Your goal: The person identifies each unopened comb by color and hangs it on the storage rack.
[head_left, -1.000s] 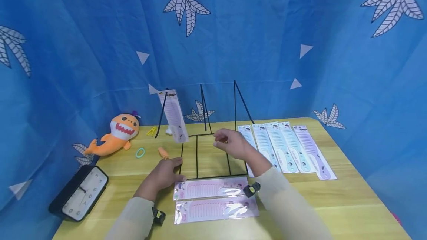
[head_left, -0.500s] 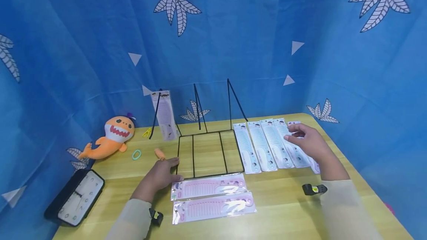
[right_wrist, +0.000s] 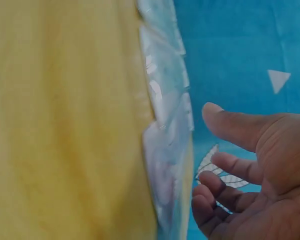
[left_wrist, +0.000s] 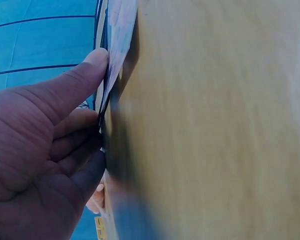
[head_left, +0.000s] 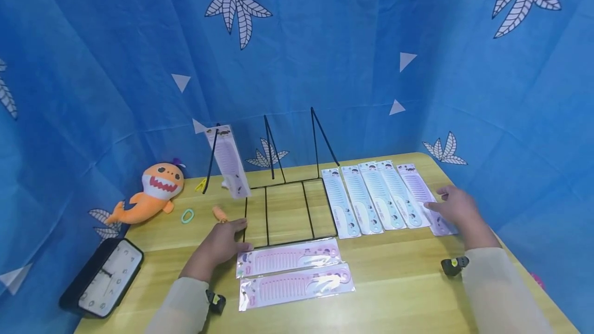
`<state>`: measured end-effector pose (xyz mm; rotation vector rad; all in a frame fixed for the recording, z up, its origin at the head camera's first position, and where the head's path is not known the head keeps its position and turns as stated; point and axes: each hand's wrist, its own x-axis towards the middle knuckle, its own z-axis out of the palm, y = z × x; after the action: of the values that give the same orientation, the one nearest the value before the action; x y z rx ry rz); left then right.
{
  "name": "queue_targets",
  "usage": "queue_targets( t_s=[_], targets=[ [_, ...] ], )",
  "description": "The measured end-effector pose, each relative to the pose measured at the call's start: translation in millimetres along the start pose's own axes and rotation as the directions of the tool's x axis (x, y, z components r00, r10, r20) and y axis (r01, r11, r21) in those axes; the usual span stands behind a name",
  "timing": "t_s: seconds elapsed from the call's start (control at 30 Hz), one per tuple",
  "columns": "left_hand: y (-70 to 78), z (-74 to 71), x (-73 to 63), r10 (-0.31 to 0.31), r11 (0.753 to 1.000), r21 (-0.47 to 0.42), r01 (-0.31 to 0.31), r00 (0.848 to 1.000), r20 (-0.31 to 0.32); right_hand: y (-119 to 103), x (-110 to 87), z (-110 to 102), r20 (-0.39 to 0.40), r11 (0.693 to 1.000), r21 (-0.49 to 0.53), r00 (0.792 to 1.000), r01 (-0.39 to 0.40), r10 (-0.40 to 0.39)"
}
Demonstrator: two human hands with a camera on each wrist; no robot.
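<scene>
My left hand rests on the left front corner of a black wire display rack. In the left wrist view, the thumb and fingertips touch the rack's edge, spread apart. Over the right edge of a purple packaged comb hovers my right hand, its fingers loosely bent and holding nothing. The right wrist view shows a gap between those fingers and the packs. Another purple packaged comb hangs on the rack's left arm. Two pink packaged combs lie in front of the rack.
Several blue packaged combs lie side by side right of the rack. To the left are an orange plush shark, a black-framed clock, a green ring, an orange clip and a yellow clip.
My right hand has moved from above the rack, across the blue packs, to the purple pack at far right. The left hand has stayed at the rack's corner. The hanging pack has swung.
</scene>
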<state>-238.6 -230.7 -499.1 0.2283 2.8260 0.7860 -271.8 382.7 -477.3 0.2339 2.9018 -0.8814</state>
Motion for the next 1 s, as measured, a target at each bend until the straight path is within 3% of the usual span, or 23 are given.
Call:
queue_targets(
  t_s=[0.17,0.33,1.0],
  targets=[
    [-0.8,-0.1,-0.1,-0.002,1.0,0.011,0.002,1.0,-0.003,3,0.5,3,0.057,0.997,-0.056,0.996,-0.06,0.063],
    [-0.5,1.1,2.9,-0.004,1.0,0.009,0.004,1.0,-0.007,11,3.7,5,0.063,0.988,-0.071,0.988,-0.139,0.144],
    [-0.4,1.3,1.2,-0.031,0.999,-0.009,0.031,0.999,-0.006,9,1.0,-5,0.079,0.961,-0.154,0.967,-0.228,0.242]
  ],
)
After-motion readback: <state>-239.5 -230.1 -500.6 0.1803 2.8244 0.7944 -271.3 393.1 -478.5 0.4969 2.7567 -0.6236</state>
